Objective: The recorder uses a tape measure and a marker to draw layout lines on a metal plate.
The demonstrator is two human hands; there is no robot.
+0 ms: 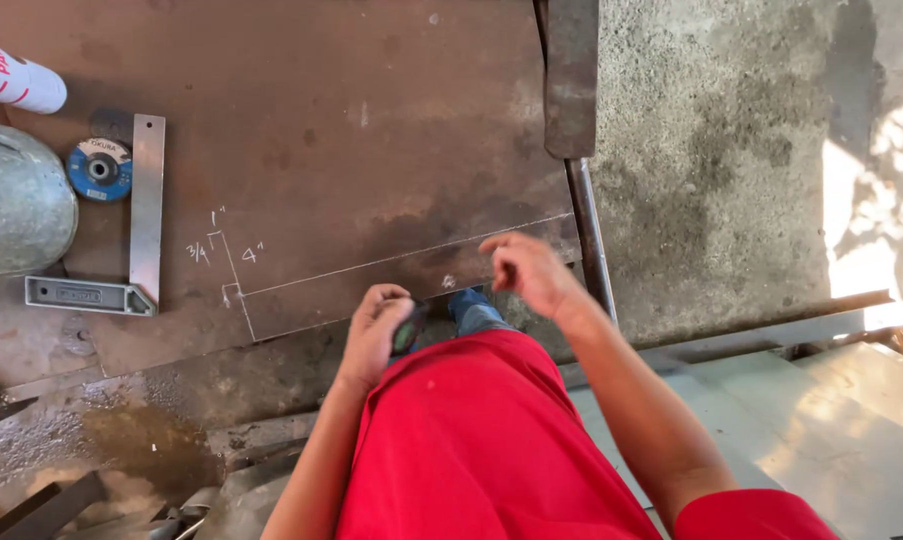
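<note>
Inside the curled fingers of the left hand (374,330) sits a small dark green-faced object (408,331), gripped above the rusty steel sheet (352,130). Just beside it, the right hand (528,272) hovers with fingers loosely bent, holding nothing. Well left lie a metal square (144,215) and a blue grinding disc (100,169).

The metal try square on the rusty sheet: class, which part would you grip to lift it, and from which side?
Probably grip the try square by its thick stock, from the near edge; the thin blade lies flat beside the grinding disc.
</note>
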